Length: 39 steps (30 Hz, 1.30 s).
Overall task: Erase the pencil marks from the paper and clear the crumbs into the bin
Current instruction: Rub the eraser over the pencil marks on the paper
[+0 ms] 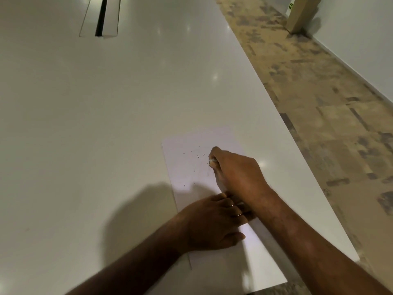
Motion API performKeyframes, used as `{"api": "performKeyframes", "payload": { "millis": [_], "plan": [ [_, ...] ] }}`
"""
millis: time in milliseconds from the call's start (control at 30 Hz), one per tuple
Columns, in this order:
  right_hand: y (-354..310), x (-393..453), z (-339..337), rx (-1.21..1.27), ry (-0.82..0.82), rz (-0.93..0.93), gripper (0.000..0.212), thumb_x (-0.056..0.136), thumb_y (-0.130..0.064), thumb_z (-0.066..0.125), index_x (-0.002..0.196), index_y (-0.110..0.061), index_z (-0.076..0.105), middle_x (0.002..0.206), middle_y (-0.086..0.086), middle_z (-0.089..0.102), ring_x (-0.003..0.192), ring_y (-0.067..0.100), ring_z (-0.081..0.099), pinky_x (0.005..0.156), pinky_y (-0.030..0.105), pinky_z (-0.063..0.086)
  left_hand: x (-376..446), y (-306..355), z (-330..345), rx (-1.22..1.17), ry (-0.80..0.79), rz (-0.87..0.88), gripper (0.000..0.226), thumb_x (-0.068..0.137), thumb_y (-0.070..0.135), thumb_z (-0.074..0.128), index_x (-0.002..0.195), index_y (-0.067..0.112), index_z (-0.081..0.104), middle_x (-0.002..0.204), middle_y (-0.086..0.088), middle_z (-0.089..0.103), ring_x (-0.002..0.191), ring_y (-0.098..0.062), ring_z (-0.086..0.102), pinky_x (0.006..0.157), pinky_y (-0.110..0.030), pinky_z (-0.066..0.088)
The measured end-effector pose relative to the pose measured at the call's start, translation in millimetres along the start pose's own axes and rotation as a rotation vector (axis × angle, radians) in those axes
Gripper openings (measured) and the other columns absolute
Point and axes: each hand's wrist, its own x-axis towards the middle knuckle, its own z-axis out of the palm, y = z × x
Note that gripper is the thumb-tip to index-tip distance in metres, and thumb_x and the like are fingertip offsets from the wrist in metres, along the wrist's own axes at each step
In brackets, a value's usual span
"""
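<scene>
A long slot point(101, 17) is cut into the white bench point(85, 103) far up and to the left of the paper point(191, 167), well apart from it. The left hand point(210, 222) lies flat on the near part of the paper, palm down with fingers spread; its grip is released and holds nothing, only pressing the sheet to the bench. Its fingertips reach under the right wrist. Above it, toward the far end of the paper, thin dark crumbs point(198, 156) lie scattered over the sheet's middle. Just right of the crumbs, the right hand point(236, 171) is clenched around a small pale eraser point(212, 161), of which only a tip shows between the fingers, pressed down on the paper. The paper lies near the bench's right edge. Right of the bench runs a mottled brown floor point(319, 103), and far beyond the paper a cardboard box point(302, 13) stands against the wall.
</scene>
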Motion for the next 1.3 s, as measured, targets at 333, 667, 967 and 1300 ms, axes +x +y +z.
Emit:
{"api": "performKeyframes", "payload": {
  "millis": [333, 667, 967, 1300],
  "plan": [
    [-10.2, 2.7, 2.9, 0.02, 0.003, -0.008, 0.012, 0.11, -0.033, 0.041, 0.104, -0.028, 0.05, 0.088, -0.007, 0.065, 0.069, 0.02, 0.058, 0.065, 0.035, 0.052, 0.2, 1.7, -1.9, -0.022, -0.057, -0.037, 0.046, 0.105, 0.041, 0.052, 0.14, 0.013, 0.06, 0.126, -0.003, 0.071, 0.128, -0.018, 0.052, 0.122, -0.034, 0.028],
    [0.2, 9.3, 7.4, 0.016, 0.065, -0.001, 0.01, 0.11, -0.035, 0.045, 0.104, -0.03, 0.051, 0.084, -0.009, 0.063, 0.063, 0.017, 0.052, 0.057, 0.031, 0.034, 0.1, 1.3, 2.5, -0.008, 0.009, -0.01, 0.05, 0.103, 0.041, 0.056, 0.145, 0.012, 0.055, 0.131, -0.005, 0.063, 0.125, -0.023, 0.051, 0.121, -0.038, 0.032],
    [4.4, 7.2, 10.0, 0.003, 0.066, -0.025, 0.012, 0.111, -0.038, 0.044, 0.106, -0.031, 0.052, 0.086, -0.009, 0.065, 0.065, 0.015, 0.058, 0.061, 0.033, 0.051, 0.9, 1.2, -1.1, 0.029, -0.05, -0.028, 0.051, 0.104, 0.042, 0.055, 0.146, 0.012, 0.054, 0.137, -0.006, 0.064, 0.131, -0.022, 0.047, 0.122, -0.04, 0.031],
    [5.8, 7.3, 10.6, 0.009, 0.073, -0.018, 0.013, 0.111, -0.037, 0.044, 0.106, -0.028, 0.052, 0.083, -0.009, 0.062, 0.061, 0.013, 0.051, 0.054, 0.029, 0.034, 2.5, 1.6, -2.1, 0.002, -0.098, -0.028, 0.052, 0.106, 0.042, 0.05, 0.149, 0.013, 0.051, 0.141, -0.005, 0.06, 0.134, -0.023, 0.047, 0.125, -0.04, 0.027]
  ]
}}
